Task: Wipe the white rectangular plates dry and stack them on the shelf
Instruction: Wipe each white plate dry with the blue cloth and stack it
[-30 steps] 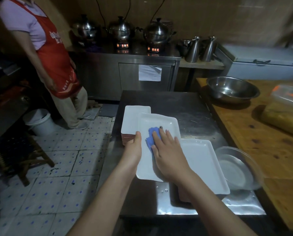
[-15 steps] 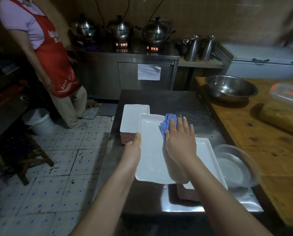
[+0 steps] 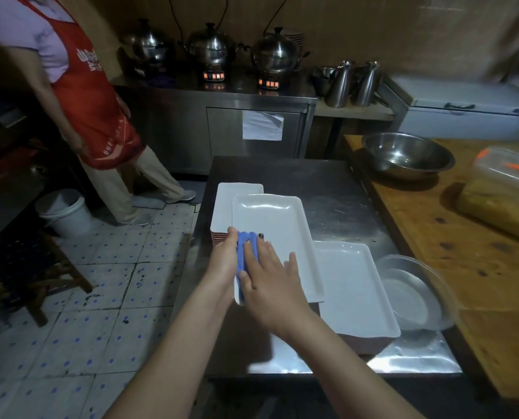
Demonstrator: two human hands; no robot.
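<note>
Above the steel table (image 3: pixel 327 189), the white rectangular plate (image 3: pixel 276 225) is being wiped dry; the left hand (image 3: pixel 222 261) is gripping its near-left rim; the right hand (image 3: pixel 270 285), fingers flat, is pressing the blue cloth (image 3: pixel 247 246) there; next, probably, sweeping across the unwiped far end.

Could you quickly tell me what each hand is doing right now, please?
Left hand: grips the left edge of the plate.
Right hand: open, flat, pressing the blue cloth onto it.

Glossy white plate (image 3: pixel 277 234), soft blue cloth (image 3: pixel 247 246), scuffed steel table (image 3: pixel 336 207), worn wooden counter (image 3: pixel 463 255)
</note>
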